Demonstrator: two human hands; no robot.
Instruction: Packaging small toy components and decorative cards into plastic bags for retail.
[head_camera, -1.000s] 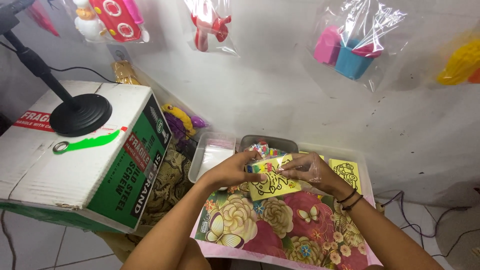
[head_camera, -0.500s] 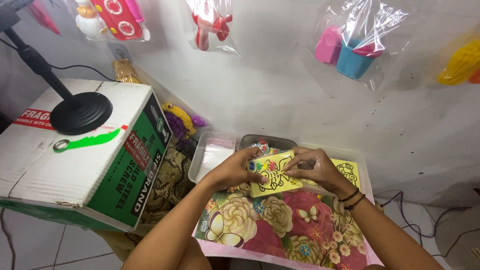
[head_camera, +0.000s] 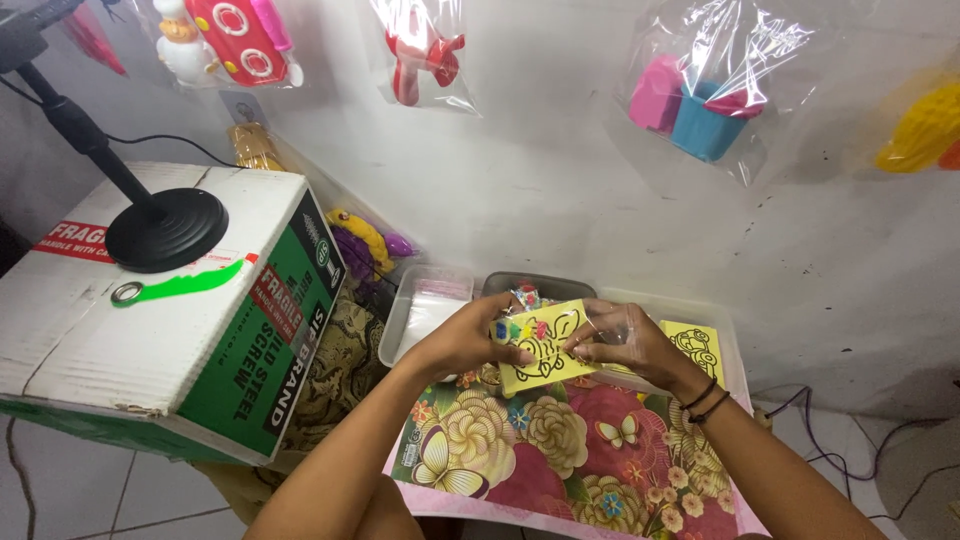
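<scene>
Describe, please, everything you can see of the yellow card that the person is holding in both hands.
The yellow card is a small, flat rectangle, apparently thin card or paper, with a black line drawing across its face and a few small coloured dots near its left edge. It is held tilted above the flowered cloth, in front of the clear plastic trays. The left hand grips its left edge and the right hand its right side, where a clear plastic sleeve seems to wrap over it.

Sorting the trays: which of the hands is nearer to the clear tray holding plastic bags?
Left. The left hand grips the yellow card right beside the clear tray; the right hand holds the card's other edge, farther away.
</scene>
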